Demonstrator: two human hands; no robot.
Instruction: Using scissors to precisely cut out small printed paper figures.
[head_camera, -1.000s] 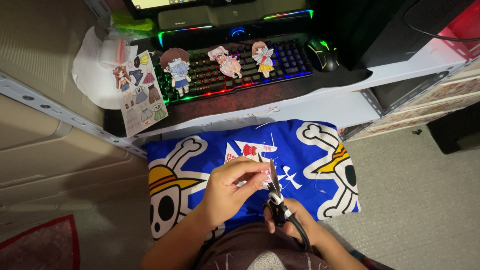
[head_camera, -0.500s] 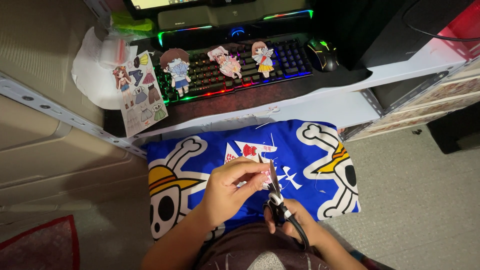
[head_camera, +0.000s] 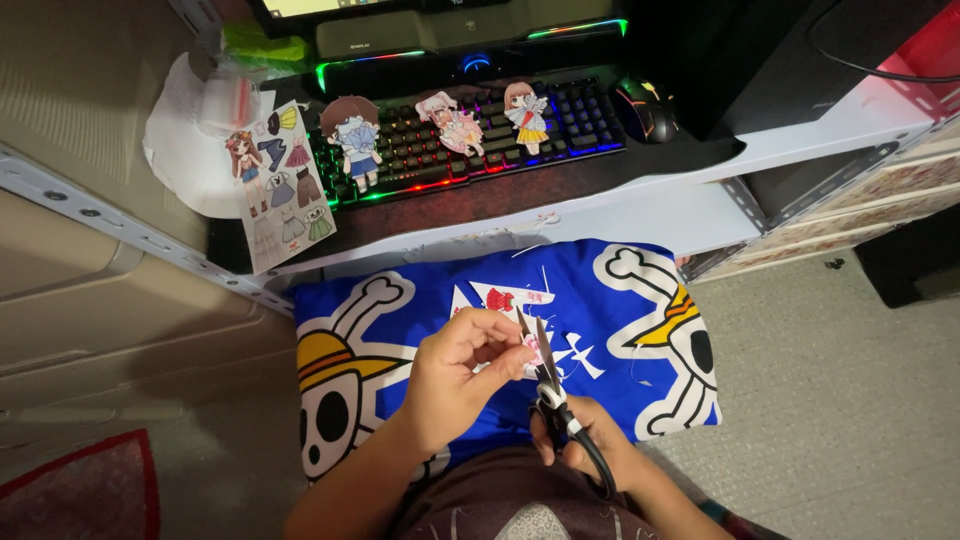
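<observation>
While scissors (head_camera: 548, 372) cut, fingers (head_camera: 490, 335) pinch pink paper (head_camera: 533, 347).

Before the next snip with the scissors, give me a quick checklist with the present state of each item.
1. Left hand pinches the small paper piece: ok.
2. Right hand grips the scissors by the handles: ok.
3. Blades open at the paper piece: ok.
4. Left fingers clear of the blades: cannot tell, they sit very close.
5. Blue cushion lies under the work to catch scraps: ok.
6. Finished paper dolls rest on the keyboard, away from the cutting: ok.
</observation>
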